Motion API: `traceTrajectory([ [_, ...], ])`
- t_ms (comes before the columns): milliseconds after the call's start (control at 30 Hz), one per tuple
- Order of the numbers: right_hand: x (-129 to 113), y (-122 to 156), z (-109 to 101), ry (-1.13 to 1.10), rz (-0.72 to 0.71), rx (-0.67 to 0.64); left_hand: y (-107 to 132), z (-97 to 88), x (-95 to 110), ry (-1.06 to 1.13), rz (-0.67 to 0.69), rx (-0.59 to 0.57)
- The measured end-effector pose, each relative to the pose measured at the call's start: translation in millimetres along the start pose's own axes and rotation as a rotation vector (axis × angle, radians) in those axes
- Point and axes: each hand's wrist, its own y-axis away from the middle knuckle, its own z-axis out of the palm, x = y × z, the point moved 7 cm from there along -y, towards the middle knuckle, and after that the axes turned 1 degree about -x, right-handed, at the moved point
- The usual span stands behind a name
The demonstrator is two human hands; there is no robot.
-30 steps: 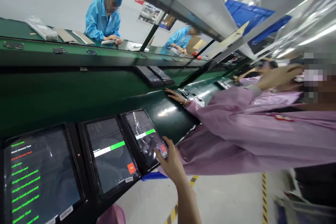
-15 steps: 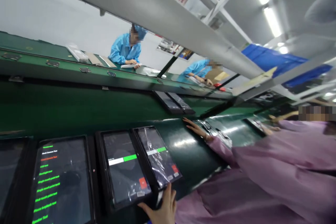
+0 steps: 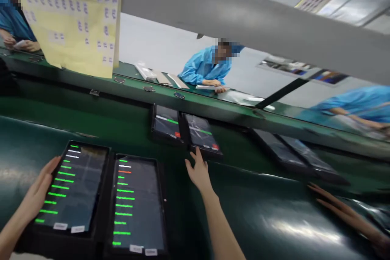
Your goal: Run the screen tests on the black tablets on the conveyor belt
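Observation:
My left hand [image 3: 38, 195] lies along the left edge of a black-framed tablet [image 3: 76, 189] showing a list of mostly green text. Its fingers are stretched out; part of them is hidden at the edge. Beside it lies a second tablet [image 3: 138, 203] with a similar list, one line red. My right hand [image 3: 199, 170] reaches forward, fingers apart, fingertips at the near edge of a film-covered tablet [image 3: 199, 132] with a white and green bar. Just left of that one is another tablet [image 3: 167, 122] with the same kind of bar and a red square.
Two dark tablets [image 3: 272, 144] lie farther right on the green strip. A co-worker's hand [image 3: 338, 205] rests on the near green surface [image 3: 258, 207]. Yellow sheets [image 3: 82, 20] hang at upper left. People in blue work behind the raised green ledge [image 3: 201, 101].
The view has swung left. The two tablets with white and green bars have moved away from me onto the far strip, my right hand following. My left hand has come into view.

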Motion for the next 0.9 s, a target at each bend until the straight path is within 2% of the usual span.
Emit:
traceTrajectory([
  [100, -12.6, 57.2, 14.8, -0.107, -0.026, -0.136, 15.8, 31.3, 2.1, 0.13, -0.105, -0.082],
  [233, -15.6, 128.2, 13.8, -0.165, 0.046, -0.192, 23.4, 65.8, 21.1, 0.098, -0.055, -0.155],
  [333, -14.3, 158.9, 5.3, -0.176, 0.083, -0.224, 19.0, 79.9, 28.7, 0.122, 0.004, -0.275],
  [467, -13.0, 181.2, -5.6, -0.137, 0.086, -0.27, 11.9, 83.5, 30.3, 0.1, 0.063, -0.436],
  [567, -11.2, 193.3, -9.4, -0.114, 0.127, -0.316, 11.9, 81.0, 29.1, 0.049, 0.064, -0.498],
  [667, -9.6, 203.0, -10.8, -0.128, 0.162, -0.33, 15.5, 78.9, 28.7, 0.047, 0.053, -0.52],
  [800, -6.3, 210.9, -11.2, -0.13, 0.13, -0.279, 20.5, 75.0, 31.0, 0.085, 0.051, -0.514],
  [900, -0.3, 213.7, -7.7, -0.11, 0.128, -0.287, 23.9, 73.2, 32.8, 0.116, 0.038, -0.554],
])
